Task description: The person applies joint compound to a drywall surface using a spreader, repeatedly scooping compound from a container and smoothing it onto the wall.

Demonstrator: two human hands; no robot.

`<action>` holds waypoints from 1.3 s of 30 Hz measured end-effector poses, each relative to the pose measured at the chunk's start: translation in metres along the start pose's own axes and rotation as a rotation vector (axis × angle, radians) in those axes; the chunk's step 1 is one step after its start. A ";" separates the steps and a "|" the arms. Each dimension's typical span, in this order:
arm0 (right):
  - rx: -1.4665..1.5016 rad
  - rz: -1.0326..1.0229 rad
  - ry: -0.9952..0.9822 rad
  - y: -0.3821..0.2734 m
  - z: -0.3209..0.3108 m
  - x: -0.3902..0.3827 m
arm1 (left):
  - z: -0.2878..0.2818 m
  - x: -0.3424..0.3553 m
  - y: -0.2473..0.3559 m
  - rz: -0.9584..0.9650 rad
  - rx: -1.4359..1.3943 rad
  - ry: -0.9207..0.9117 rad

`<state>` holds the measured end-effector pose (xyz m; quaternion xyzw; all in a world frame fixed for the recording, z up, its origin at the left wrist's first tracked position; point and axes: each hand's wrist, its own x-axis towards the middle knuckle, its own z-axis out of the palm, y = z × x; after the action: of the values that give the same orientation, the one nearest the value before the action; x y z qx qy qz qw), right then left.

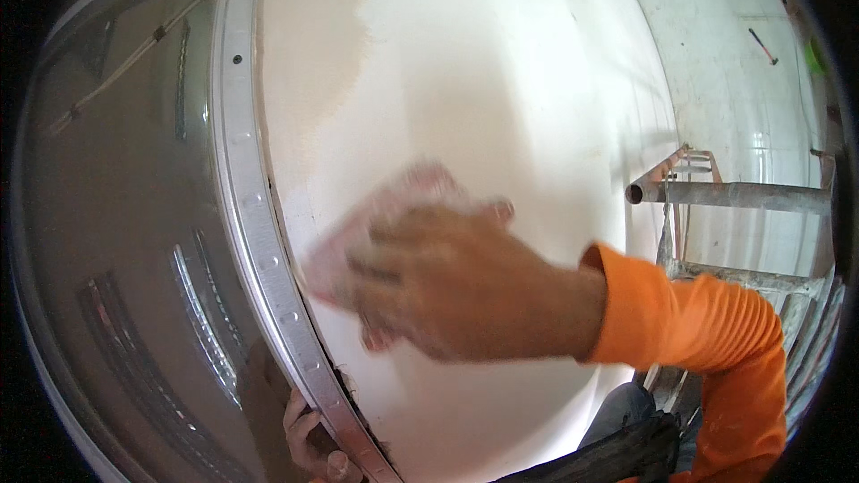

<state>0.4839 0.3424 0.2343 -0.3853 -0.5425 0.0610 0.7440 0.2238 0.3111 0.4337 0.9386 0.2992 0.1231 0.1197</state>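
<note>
My right hand (465, 282), in an orange sleeve, is closed on a flat reddish sheet or pad (344, 255) and holds it against the white plastered wall panel (429, 72). Motion blurs both the hand and the sheet, so what exactly it is cannot be made out. Low on the left, my left hand (309, 438) has its fingers curled around the silvery metal frame strip (259, 250) along the panel's edge. Only part of this hand shows. A beige patch (309, 27) marks the upper left of the panel.
Left of the strip is dark, reflective glass (125, 197). At the right stands scaffolding with a rusty pipe (743, 197) and a worn plank (752, 277). A hammer (763, 46) lies on the pale tiled floor (716, 0), with a green object (812, 57) near the rim.
</note>
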 end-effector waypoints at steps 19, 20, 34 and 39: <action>-0.425 -0.038 0.458 0.122 0.039 0.097 | -0.003 0.011 -0.015 0.027 -0.174 -0.027; -0.379 -0.045 0.414 0.097 0.030 0.085 | -0.006 0.008 -0.001 0.043 -0.128 -0.017; -0.207 0.190 0.523 0.167 -0.067 0.165 | -0.011 0.002 -0.016 0.012 -0.099 0.056; -0.338 0.166 0.540 0.204 -0.069 0.197 | -0.011 0.005 -0.019 0.003 -0.087 0.047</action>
<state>0.6895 0.5492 0.2453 -0.5485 -0.2947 -0.0738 0.7790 0.2142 0.3303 0.4396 0.9299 0.2947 0.1584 0.1529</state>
